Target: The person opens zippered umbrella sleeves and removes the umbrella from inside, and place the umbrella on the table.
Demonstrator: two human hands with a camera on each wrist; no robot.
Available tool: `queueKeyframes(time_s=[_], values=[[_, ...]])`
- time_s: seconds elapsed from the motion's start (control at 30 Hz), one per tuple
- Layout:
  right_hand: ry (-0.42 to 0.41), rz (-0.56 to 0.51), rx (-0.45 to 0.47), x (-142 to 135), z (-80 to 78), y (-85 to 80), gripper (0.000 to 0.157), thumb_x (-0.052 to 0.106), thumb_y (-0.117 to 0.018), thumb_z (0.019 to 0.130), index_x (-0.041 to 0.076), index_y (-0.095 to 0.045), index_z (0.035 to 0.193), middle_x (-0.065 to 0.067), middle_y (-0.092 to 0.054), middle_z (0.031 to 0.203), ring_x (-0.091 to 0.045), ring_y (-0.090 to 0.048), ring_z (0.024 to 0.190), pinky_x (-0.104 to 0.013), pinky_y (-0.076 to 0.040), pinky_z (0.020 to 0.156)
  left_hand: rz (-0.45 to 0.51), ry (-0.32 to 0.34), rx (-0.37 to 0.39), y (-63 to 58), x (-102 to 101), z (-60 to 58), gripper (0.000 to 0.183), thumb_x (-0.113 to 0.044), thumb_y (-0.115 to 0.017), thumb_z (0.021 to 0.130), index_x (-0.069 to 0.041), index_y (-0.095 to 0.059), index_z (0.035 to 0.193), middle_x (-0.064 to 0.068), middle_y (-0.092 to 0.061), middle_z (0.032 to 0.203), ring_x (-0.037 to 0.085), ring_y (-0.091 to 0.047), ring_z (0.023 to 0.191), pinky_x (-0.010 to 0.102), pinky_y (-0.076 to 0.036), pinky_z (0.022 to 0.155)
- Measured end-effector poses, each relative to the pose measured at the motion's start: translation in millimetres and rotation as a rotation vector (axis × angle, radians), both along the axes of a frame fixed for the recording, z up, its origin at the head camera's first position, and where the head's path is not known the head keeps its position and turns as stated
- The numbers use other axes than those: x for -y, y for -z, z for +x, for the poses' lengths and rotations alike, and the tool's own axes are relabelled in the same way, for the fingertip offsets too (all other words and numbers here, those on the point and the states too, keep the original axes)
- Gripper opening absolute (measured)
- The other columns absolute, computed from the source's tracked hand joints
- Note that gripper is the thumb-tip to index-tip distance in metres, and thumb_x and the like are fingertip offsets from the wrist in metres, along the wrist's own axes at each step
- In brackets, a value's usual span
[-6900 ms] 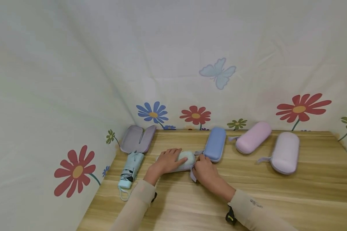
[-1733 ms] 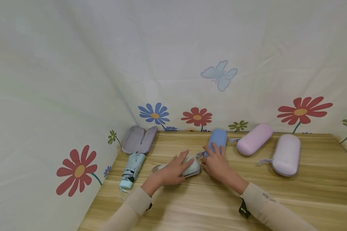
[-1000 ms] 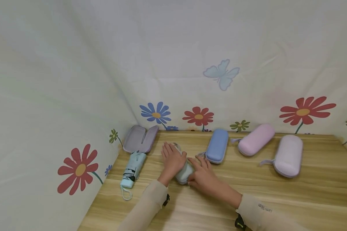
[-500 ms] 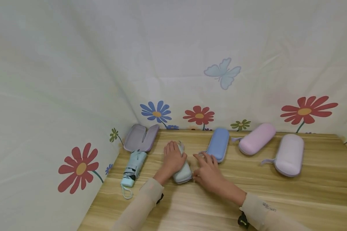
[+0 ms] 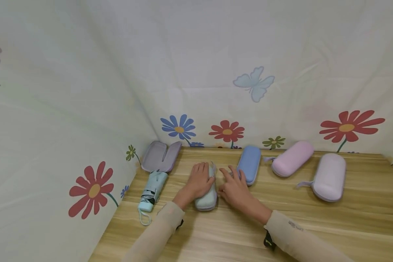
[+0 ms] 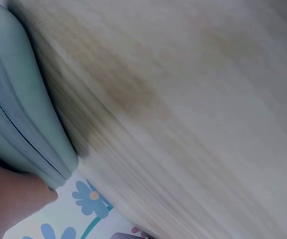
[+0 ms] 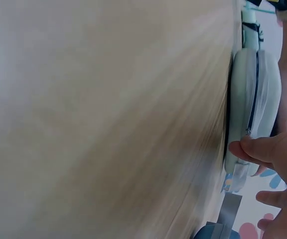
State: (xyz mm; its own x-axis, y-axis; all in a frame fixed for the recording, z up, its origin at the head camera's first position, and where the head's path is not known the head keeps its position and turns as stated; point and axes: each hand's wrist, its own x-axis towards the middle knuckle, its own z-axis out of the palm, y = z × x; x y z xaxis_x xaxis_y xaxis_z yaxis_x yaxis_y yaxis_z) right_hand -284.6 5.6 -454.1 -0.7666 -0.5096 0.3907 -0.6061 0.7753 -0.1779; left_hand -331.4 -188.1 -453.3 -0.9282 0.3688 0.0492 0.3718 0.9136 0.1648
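Observation:
A mint-green zippered glasses case (image 5: 206, 202) lies lengthwise on the wooden table, mid-left in the head view. My left hand (image 5: 198, 183) grips it from above, fingers over its left side and thumb across the top. At its right side is my right hand (image 5: 234, 188), other fingers spread above the table. The right wrist view shows my right thumb and forefinger pinching at the zipper pull (image 7: 248, 132), mostly covered by the fingertips. A dark zipper line runs along the case's side. Much of the case top is hidden under my left hand.
Behind my right hand lies a blue case (image 5: 249, 165), with a pink case (image 5: 293, 159) and a pale lilac case (image 5: 329, 177) further right. An opened grey-purple case (image 5: 154, 157) and a folded light-blue umbrella (image 5: 153, 189) lie left. A flowered cloth wall (image 5: 199, 94) stands behind.
The mint case has turned from lying crosswise to pointing away from me, my left hand staying on it. My right hand has come off the blue case's near end to the mint case's side.

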Motion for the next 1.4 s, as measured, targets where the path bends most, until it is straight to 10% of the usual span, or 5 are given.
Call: queueKeyframes(time_s=[0.4,1.4], values=[[0.14,0.076,-0.013,16,-38.2,-3.8,0.006,0.031,-0.081,0.087,0.025,-0.084,0.086,-0.013,-0.049,0.15,-0.047,-0.033,0.143,-0.077,-0.021,0.107,0.03,0.078,-0.035,-1.3,1,5.5,0.064,-0.028,-0.04,0.102,0.012,-0.032,0.151,0.029,-0.038,0.152,0.042,-0.032,0.145,0.05,-0.02,0.122],[0.054,0.016,0.004,10,-33.1,-2.6,0.006,0.024,-0.079,0.09,0.023,-0.084,0.087,-0.01,-0.052,0.145,-0.046,-0.039,0.139,-0.077,-0.029,0.103,0.056,0.078,-0.056,2.0,1,4.5,0.064,-0.029,-0.04,0.1,0.008,-0.035,0.152,0.025,-0.042,0.151,0.037,-0.034,0.144,0.048,-0.021,0.122]])
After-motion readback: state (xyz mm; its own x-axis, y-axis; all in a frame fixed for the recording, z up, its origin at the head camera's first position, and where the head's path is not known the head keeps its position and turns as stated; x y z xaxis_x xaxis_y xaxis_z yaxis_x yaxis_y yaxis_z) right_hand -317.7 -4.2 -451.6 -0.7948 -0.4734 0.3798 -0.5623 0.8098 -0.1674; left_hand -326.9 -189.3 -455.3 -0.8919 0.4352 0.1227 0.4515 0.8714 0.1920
